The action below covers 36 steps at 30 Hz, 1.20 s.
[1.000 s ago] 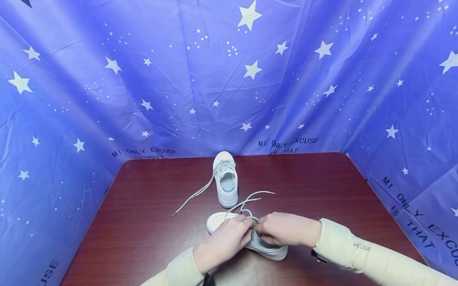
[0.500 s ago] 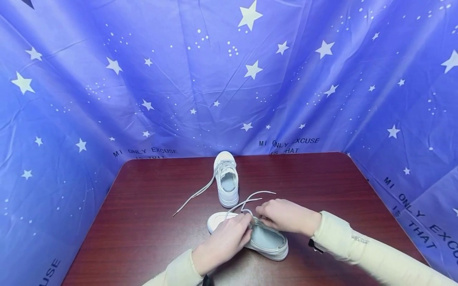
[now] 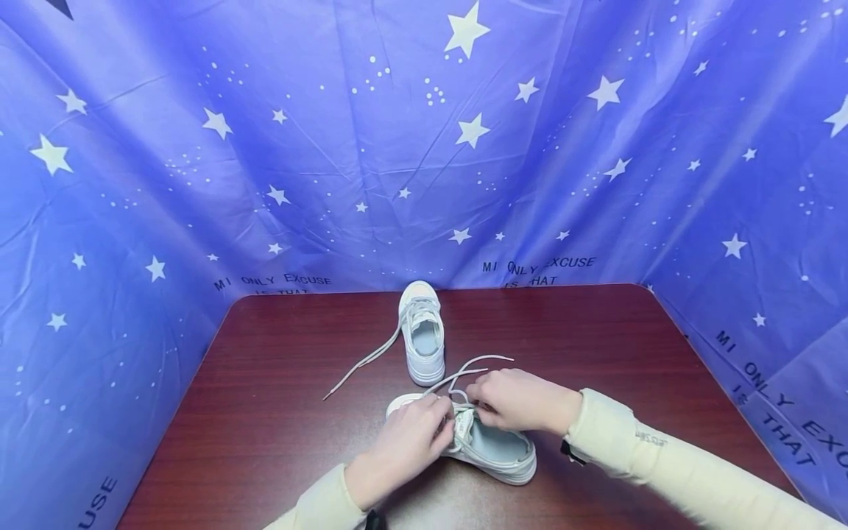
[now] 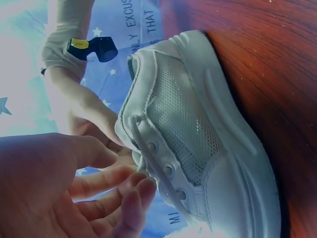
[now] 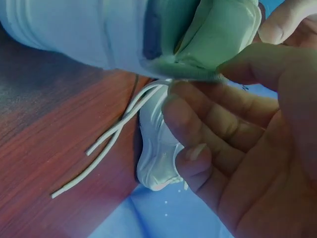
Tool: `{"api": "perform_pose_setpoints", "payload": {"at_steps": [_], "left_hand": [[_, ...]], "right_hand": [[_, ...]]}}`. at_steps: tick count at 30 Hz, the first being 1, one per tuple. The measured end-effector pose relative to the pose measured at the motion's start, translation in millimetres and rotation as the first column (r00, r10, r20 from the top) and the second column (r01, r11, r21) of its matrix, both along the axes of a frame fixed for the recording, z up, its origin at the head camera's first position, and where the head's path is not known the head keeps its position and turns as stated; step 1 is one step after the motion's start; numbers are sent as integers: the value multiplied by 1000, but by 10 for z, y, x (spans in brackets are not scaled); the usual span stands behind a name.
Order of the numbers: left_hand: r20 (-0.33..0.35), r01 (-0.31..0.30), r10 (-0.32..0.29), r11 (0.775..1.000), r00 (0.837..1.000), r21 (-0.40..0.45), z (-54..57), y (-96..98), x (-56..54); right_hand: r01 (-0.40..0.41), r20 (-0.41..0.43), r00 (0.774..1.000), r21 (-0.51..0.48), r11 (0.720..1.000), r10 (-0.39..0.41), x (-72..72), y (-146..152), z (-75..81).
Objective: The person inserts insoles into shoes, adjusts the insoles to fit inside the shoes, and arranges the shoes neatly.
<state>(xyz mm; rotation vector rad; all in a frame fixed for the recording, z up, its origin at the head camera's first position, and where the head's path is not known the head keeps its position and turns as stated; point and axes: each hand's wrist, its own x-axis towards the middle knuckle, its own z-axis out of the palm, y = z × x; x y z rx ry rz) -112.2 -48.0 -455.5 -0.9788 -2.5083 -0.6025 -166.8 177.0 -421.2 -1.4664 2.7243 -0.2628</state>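
A white lace-up sneaker (image 3: 520,471) with mesh sides lies sole down on the table, toe pointing left. My left hand (image 3: 400,434) is over its toe side, fingers bent loosely by the lacing; in the left wrist view the thumb stands apart from the fingertips, which touch near the shoelace (image 4: 161,173). At the far side of the shoe opening, my right hand (image 3: 523,397) pinches the upper's edge between thumb and fingers, as the right wrist view shows. The tongue (image 3: 466,421) shows between the hands. Loose shoelace ends (image 5: 114,130) trail beyond the shoe.
A second white sneaker (image 3: 426,368) stands farther back, toe away from me, its laces (image 3: 361,362) trailing left. Both shoes are on a dark red-brown table (image 3: 278,419). A blue star-patterned cloth (image 3: 371,162) hangs behind and along both sides.
My right hand draws back from the left hand, uncovering the shoe opening, then shifts slightly left along the upper. My left hand slides a little left, so the tongue comes into sight.
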Motion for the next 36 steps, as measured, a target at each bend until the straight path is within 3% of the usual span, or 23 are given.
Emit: {"api": "perform_pose_setpoints", "payload": {"at_steps": [13,18,30,36], "left_hand": [[49,-6,6,1000,999,1,-32,-48,-4],[57,3,-3,1000,998,2,-30,-47,-5],[104,-29,31,999,994,-21,-3,-49,10],[94,-35,39,999,995,-42,-8,-43,13]], "right_hand": [[-21,-22,1000,30,999,21,-26,-36,-76],[11,36,999,-16,1000,-11,19,6,-123],[-7,57,998,-190,982,18,138,199,-124],[28,62,998,-219,975,-15,173,346,-83]]}}
